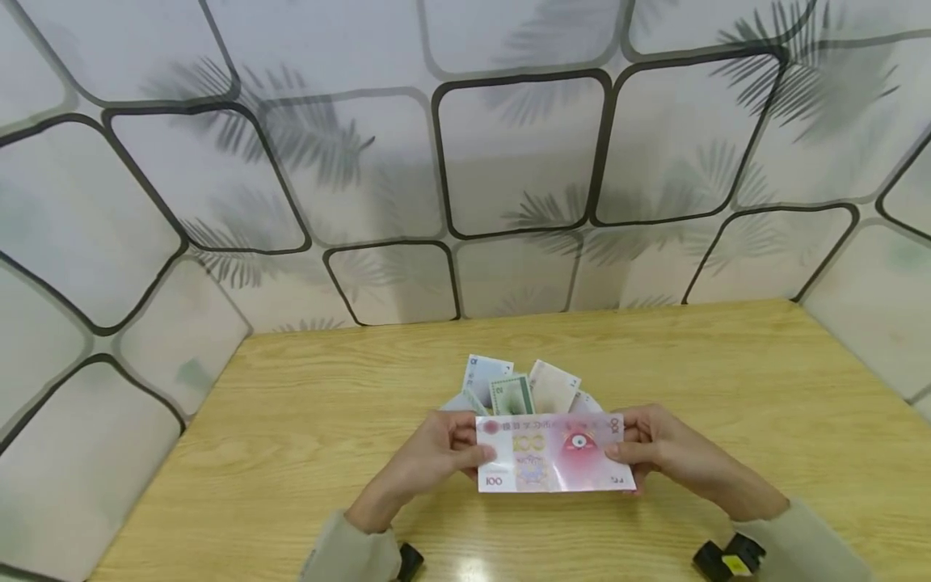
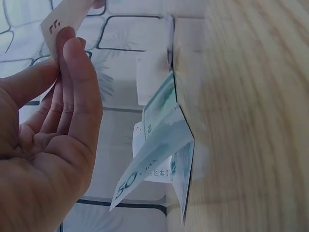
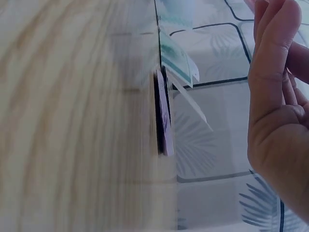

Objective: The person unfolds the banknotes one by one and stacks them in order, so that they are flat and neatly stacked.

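A pink 100 banknote (image 1: 538, 473) is stretched out flat between both hands above the table. My left hand (image 1: 441, 449) pinches its left edge, thumb on the near face and fingers behind. On the right edge, my right hand (image 1: 665, 454) pinches in the same way. Just beyond, partly hidden by the pink note, lie several other banknotes: a bluish one (image 1: 486, 373), a green one (image 1: 512, 396) and a pale one (image 1: 554, 388). The left wrist view shows a folded 50 yuan banknote (image 2: 152, 157) tilted up off the table. A purplish note (image 3: 165, 116) lies low in the right wrist view.
The wooden table (image 1: 305, 420) runs back to a patterned wall (image 1: 378, 186), and side walls stand at left and right. Black devices (image 1: 730, 558) sit at both sleeve cuffs.
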Tool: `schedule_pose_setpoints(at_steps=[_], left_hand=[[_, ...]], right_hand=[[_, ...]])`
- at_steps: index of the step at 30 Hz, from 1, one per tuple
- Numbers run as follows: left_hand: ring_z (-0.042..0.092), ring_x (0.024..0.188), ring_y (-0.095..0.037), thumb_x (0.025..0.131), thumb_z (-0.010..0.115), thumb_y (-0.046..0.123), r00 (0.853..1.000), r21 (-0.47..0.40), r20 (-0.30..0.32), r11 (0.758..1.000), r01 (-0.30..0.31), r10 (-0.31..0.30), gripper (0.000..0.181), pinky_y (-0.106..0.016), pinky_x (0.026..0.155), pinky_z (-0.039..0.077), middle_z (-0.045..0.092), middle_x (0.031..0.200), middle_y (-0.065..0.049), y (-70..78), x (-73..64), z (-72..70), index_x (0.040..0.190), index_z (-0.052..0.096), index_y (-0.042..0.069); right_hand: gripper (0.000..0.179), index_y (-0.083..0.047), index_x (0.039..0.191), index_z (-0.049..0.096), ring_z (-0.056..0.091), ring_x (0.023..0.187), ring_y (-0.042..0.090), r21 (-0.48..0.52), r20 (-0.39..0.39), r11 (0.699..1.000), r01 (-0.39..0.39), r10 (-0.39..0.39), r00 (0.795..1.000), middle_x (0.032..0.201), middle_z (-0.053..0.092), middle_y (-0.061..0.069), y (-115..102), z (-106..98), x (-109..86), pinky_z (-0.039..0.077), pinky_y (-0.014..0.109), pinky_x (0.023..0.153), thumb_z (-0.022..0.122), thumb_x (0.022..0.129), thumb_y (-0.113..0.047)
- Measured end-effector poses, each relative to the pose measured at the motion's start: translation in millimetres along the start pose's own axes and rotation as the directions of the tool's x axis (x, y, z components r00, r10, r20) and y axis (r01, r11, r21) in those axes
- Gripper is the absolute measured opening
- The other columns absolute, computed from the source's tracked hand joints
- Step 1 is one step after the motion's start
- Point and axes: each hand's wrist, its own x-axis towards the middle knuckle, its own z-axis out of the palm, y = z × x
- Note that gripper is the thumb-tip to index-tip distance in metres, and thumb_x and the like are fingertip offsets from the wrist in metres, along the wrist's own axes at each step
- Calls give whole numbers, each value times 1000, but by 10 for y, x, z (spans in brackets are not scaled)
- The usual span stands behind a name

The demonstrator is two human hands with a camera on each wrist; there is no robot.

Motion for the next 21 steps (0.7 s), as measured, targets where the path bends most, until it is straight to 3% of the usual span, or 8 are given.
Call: schedule_pose_setpoints(at_steps=[7, 14, 21], left_hand=[[73, 82, -23, 96, 60, -7, 998, 36, 58, 999, -18, 16, 26, -34, 68, 61, 72, 100, -26, -31, 4, -2, 121, 58, -17], [71, 79, -21, 97, 52, -9, 997, 14, 75, 1000, -6, 5, 41, -37, 69, 61, 71, 91, -20, -57, 16, -36, 136, 42, -14], [69, 67, -23, 96, 50, -11, 994, 10, 109, 1000, 20, -21, 38, -41, 66, 61, 67, 77, -15, -114, 11, -27, 133, 43, -10]], right_hand=[[32, 25, 126, 48, 68, 65, 10, -21, 56, 1000, 3, -2, 998, 85, 71, 6, -18, -32, -37, 58, 25, 58, 46, 106, 0], [29, 25, 119, 52, 66, 62, 9, -93, 18, 996, -13, 15, 1000, 78, 68, 3, -1, -40, -40, 58, 27, 55, 48, 105, -1], [26, 21, 92, 45, 65, 58, 9, -158, -6, 986, -44, 44, 999, 68, 67, 2, 54, -17, -12, 55, 23, 51, 55, 102, -1]])
